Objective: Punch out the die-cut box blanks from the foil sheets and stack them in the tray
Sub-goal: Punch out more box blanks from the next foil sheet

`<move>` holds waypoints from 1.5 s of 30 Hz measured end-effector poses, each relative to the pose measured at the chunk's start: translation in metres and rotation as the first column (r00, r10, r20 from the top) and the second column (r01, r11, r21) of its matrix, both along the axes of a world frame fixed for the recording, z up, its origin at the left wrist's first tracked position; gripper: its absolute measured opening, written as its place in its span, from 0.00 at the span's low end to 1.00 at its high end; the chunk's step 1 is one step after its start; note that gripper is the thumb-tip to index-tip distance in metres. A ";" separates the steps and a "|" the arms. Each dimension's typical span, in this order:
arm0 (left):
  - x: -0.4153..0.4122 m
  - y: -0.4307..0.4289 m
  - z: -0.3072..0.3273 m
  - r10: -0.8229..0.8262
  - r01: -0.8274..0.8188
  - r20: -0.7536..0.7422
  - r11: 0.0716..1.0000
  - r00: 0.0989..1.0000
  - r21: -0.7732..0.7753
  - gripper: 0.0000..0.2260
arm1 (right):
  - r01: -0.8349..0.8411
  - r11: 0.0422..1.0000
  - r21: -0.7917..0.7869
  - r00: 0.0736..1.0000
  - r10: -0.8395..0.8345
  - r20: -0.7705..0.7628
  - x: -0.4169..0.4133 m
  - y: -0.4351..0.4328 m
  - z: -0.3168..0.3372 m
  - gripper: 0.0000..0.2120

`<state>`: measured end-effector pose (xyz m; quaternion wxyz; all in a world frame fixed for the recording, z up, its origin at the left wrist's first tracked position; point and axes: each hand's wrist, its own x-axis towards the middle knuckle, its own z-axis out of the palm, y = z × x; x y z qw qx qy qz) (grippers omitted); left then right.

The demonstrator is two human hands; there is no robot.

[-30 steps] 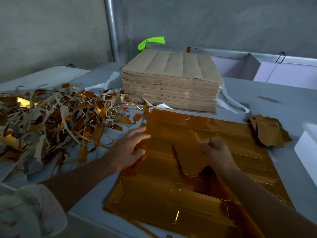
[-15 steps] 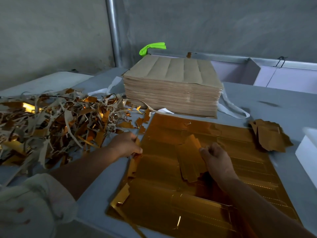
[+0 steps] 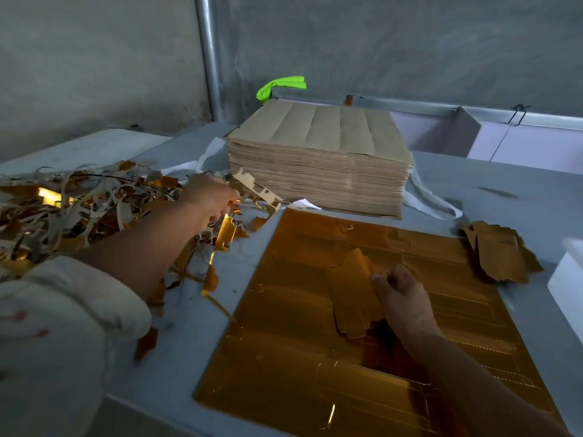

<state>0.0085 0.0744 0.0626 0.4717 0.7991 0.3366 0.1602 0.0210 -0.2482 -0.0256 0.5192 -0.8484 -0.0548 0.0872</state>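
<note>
A big gold foil sheet (image 3: pixel 284 298) lies flat on the grey table (image 3: pixel 176 348). Everything else sits around that sheet.

The right hand (image 3: pixel 405 299) rests on the middle of the sheet. Its fingers (image 3: pixel 383 283) are curled tight into a fist and they hold a box blank (image 3: pixel 348 294). The blank sticks out from the finger side of the fist, away from the wrist. It tilts up a little off the sheet. Right under the wrist there is a dark hole in the sheet.

The left hand (image 3: pixel 209 197) is off the sheet, just past its far left corner. Its fingers are bent and pinch a scrap strip (image 3: pixel 254 186). The strip is pale and jagged. It pokes out from the fingertips toward the tall stack of brown sheets (image 3: pixel 318 159), which stands just behind the far edge of the gold sheet.

To the left of the sheet lies a big messy scrap pile (image 3: pixel 79 206) of gold and pale strips. A few loose gold bits lie right beside the sheet's left edge.

Just past the sheet's far right corner sits a small pile of punched blanks (image 3: pixel 498 252). Next to that, off the sheet's right side, I see the corner of a white box (image 3: pixel 568 279).

A bright green thing (image 3: pixel 280 86) lies far behind the sheet, beyond the brown stack.
</note>
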 end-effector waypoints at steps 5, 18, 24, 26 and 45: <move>0.016 0.021 0.023 0.249 -0.214 0.249 0.964 0.936 -0.159 0.02 | 0.005 1.000 0.002 1.000 -0.005 0.010 0.001 0.001 -0.002 0.09; 0.021 0.054 0.021 0.415 -0.438 0.140 0.847 0.899 0.301 0.27 | 0.008 1.000 -0.013 1.000 -0.008 0.029 0.002 0.000 -0.008 0.10; 0.006 0.001 -0.041 -0.214 0.116 0.018 0.598 0.977 0.793 0.21 | 0.009 1.000 -0.022 0.999 -0.008 0.051 0.002 0.000 -0.009 0.10; 0.009 -0.012 -0.067 -0.351 0.465 -0.332 0.425 0.876 0.777 0.26 | 0.014 0.999 -0.031 0.999 -0.012 0.049 0.002 0.000 -0.010 0.10; 0.018 0.018 -0.086 -0.155 0.309 -0.271 0.345 0.950 0.886 0.16 | 0.018 1.000 0.005 0.997 -0.018 0.071 0.011 -0.003 -0.014 0.10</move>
